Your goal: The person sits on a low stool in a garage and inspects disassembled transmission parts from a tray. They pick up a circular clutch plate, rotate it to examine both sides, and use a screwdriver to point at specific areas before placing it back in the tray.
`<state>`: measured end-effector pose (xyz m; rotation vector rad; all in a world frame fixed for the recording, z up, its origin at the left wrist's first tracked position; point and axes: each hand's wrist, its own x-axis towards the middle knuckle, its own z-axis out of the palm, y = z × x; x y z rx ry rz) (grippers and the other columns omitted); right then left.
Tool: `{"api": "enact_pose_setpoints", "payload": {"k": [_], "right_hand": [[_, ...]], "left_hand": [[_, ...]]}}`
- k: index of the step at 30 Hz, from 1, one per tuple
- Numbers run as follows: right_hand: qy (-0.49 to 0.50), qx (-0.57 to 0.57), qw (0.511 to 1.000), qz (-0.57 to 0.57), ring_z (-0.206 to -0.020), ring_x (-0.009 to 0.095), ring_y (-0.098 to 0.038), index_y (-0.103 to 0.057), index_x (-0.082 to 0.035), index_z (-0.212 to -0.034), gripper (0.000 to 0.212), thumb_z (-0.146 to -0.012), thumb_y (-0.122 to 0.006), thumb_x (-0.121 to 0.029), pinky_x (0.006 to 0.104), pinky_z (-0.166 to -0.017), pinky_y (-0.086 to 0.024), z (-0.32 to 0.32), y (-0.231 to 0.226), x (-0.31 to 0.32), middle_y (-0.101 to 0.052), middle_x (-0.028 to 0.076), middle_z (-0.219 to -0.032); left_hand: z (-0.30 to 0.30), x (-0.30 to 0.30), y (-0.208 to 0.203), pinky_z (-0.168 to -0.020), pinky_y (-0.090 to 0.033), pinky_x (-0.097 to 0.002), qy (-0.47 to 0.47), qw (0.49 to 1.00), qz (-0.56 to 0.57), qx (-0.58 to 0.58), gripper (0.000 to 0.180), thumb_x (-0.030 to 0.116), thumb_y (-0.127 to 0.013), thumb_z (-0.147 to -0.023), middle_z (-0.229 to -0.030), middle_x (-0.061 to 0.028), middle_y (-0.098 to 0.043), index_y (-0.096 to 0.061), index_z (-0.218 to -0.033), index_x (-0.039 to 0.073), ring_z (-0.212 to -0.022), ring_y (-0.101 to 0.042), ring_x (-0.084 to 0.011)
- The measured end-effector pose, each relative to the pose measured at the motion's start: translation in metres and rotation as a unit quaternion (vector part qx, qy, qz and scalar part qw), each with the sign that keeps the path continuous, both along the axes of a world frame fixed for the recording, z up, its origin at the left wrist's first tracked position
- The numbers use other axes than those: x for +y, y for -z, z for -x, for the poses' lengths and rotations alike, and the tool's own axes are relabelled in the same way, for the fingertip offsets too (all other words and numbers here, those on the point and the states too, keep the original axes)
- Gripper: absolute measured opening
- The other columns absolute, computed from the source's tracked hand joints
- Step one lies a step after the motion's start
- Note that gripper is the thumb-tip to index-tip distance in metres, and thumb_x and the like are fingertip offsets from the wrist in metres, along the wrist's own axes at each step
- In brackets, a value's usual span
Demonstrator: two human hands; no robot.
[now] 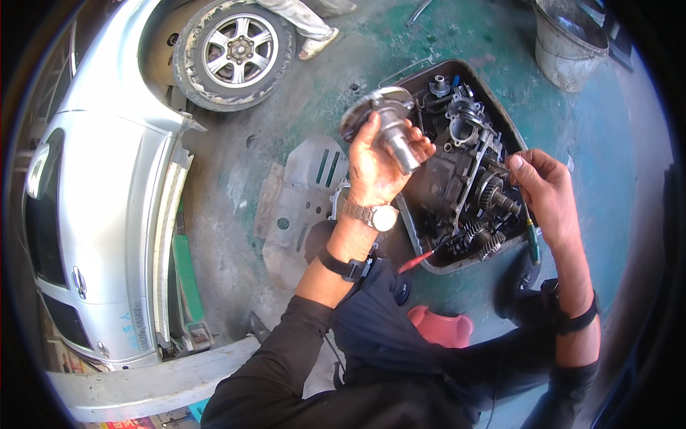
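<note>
Flanged metal shaft (393, 127) held in left hand (376, 168), flange to the upper left, stub end to the lower right.
Left thumb and fingers are clamped on the shaft. Right of this grip, a dark tray (409, 230) contains a metal housing (444, 179) and toothed gears (490, 194). The right hand (549, 191) is positioned over the tray's far side, fingers curled; whether they grip anything cannot be determined. A green-handled tool (533, 244) is located just below it. Below the left grip: red-handled tool (415, 262). Left of it: slotted plate (300, 193). Farther upper left: wheel (239, 50).
</note>
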<state>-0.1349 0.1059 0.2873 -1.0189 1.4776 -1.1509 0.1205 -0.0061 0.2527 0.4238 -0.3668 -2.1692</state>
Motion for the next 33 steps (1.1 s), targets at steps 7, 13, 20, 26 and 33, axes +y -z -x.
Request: {"api": "enact_pose_setpoints", "payload": {"k": [7,13,20,26,33], "right_hand": [[-0.002,0.017,1.0,-0.004,-0.057,0.001,-0.041,-0.068,-0.004,-0.092,0.025,-0.097,-0.064,-0.029,0.02,-0.051,-0.031,0.0,-0.004,0.002,-0.057,-0.005,-0.072],[-0.011,-0.02,1.0,0.004,-0.057,0.001,-0.042,-0.068,-0.003,-0.093,0.018,-0.096,-0.064,-0.021,0.0198,-0.051,-0.032,-0.002,-0.006,0.007,-0.058,-0.005,-0.073],[-0.07,-0.06,0.996,0.007,-0.06,0.002,-0.046,-0.069,-0.002,-0.095,0.014,-0.094,-0.065,-0.016,0.0201,-0.053,-0.035,-0.002,-0.003,0.007,-0.06,-0.004,-0.074],[-0.106,-0.011,0.994,0.001,-0.074,0.005,-0.051,-0.067,0.001,-0.091,0.013,-0.091,-0.068,-0.011,0.024,-0.067,-0.044,-0.003,0.003,0.009,-0.062,-0.003,-0.078],[-0.124,0.0,0.992,0.0,-0.075,0.006,-0.052,-0.067,0.002,-0.092,0.013,-0.09,-0.069,-0.01,0.0238,-0.069,-0.045,-0.001,0.004,0.009,-0.063,-0.003,-0.08]], "left_hand": [[0.012,0.02,-0.016,-0.084,-0.059,-0.0422,0.007,0.956,0.184,-0.23,0.036,0.02,-0.069,-0.09,-0.093,-0.0142,-0.071,-0.062,-0.117,-0.003,-0.088,-0.07,-0.0252],[0.016,0.025,-0.006,-0.098,-0.051,-0.0316,0.042,0.892,0.308,-0.328,0.057,-0.001,-0.081,-0.076,-0.12,-0.0058,-0.067,-0.058,-0.128,0.003,-0.111,-0.063,-0.014],[0.023,0.029,-0.006,-0.098,-0.053,-0.0357,0.056,0.898,0.36,-0.245,0.073,0.023,-0.085,-0.078,-0.129,-0.0114,-0.061,-0.049,-0.137,0.001,-0.114,-0.062,-0.0202],[0.025,0.038,-0.017,-0.094,-0.05,-0.0302,0.006,0.844,0.456,-0.284,0.067,0.011,-0.086,-0.072,-0.119,-0.0078,-0.068,-0.055,-0.13,-0.001,-0.108,-0.061,-0.0111],[0.023,0.038,-0.022,-0.09,-0.051,-0.0296,0.009,0.808,0.485,-0.336,0.054,0.012,-0.085,-0.072,-0.108,-0.0082,-0.072,-0.062,-0.118,-0.003,-0.099,-0.063,-0.0098]]}}
